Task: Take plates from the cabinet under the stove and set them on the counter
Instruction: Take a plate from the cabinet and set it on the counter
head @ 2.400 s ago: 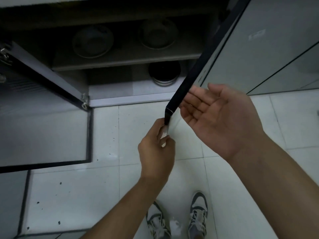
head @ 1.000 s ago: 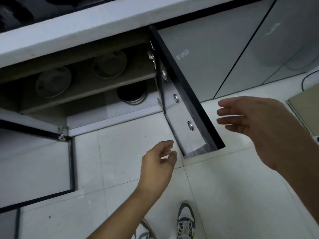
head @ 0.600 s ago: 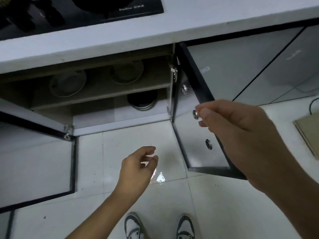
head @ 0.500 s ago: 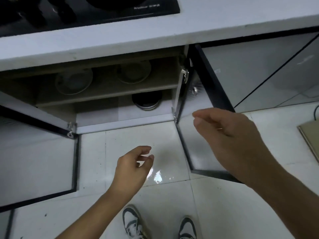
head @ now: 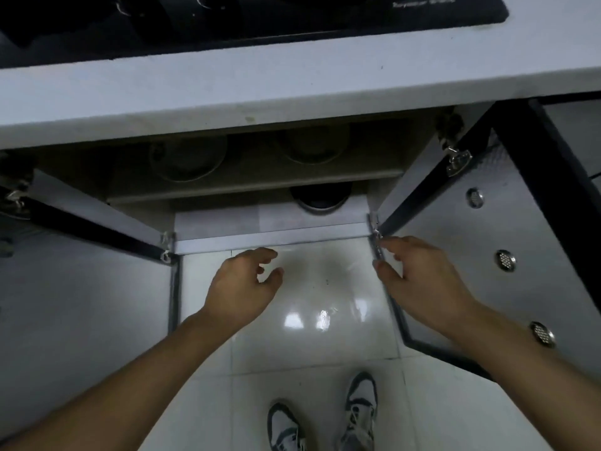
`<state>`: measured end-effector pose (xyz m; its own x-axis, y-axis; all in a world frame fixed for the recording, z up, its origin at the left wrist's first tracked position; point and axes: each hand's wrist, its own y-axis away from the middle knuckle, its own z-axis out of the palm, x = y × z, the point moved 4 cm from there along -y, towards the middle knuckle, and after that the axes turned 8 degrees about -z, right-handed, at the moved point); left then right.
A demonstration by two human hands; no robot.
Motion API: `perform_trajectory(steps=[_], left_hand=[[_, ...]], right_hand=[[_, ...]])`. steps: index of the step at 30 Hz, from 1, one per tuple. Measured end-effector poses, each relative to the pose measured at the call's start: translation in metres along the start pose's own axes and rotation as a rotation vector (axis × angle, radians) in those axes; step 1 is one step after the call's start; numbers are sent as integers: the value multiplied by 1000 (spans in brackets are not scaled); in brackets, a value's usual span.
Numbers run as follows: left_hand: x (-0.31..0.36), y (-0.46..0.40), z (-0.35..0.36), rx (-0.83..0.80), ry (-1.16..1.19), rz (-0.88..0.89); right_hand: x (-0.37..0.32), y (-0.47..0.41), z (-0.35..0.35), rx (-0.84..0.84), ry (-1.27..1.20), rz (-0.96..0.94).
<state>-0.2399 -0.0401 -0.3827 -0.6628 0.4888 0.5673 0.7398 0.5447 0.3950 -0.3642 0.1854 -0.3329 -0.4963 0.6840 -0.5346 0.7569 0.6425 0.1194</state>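
Note:
The cabinet under the stove stands with both doors swung wide. On its dim upper shelf (head: 260, 180) lie two pale plates, one at the left (head: 187, 159) and one at the right (head: 313, 146). A dark stack of dishes (head: 320, 198) sits on the cabinet floor below. My left hand (head: 242, 288) and my right hand (head: 422, 281) hover side by side in front of the opening, fingers apart, holding nothing. Both are outside the cabinet, above the floor tiles.
The white counter edge (head: 260, 92) overhangs the cabinet, with the black stove top (head: 260, 24) on it. The left door (head: 81, 288) and the right door (head: 504, 239) flank my arms. My shoes (head: 325, 418) stand on glossy white tiles.
The right door has swung fully wide and my right hand has let go of it. Both hands have moved toward the cabinet opening. The view has shifted to face the cabinet squarely.

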Motion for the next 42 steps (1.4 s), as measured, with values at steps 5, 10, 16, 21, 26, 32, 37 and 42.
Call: perform_trajectory(steps=[5,10,16,21,26,32,37,42], left_hand=[[4,-52,-3,73,-195,86],[-2,-109,-2,111,-231,92],[-14,-179,0,121,-156,156],[-22,-239,4,176,-247,159],[-14,-279,6,230,-156,310],[-20,-311,14,381,51,294],[-23,-338,23,186,747,-10],[-14,-347,37,-93,1075,-160]], right_hand=[[18,-49,25,-35,66,-19],[43,-102,46,-39,101,-20],[65,-160,73,66,221,-73],[81,-207,86,202,241,-32],[105,-239,94,316,178,32],[124,-264,106,397,-129,41],[132,-286,114,455,-791,327],[136,-310,123,339,-874,354]])
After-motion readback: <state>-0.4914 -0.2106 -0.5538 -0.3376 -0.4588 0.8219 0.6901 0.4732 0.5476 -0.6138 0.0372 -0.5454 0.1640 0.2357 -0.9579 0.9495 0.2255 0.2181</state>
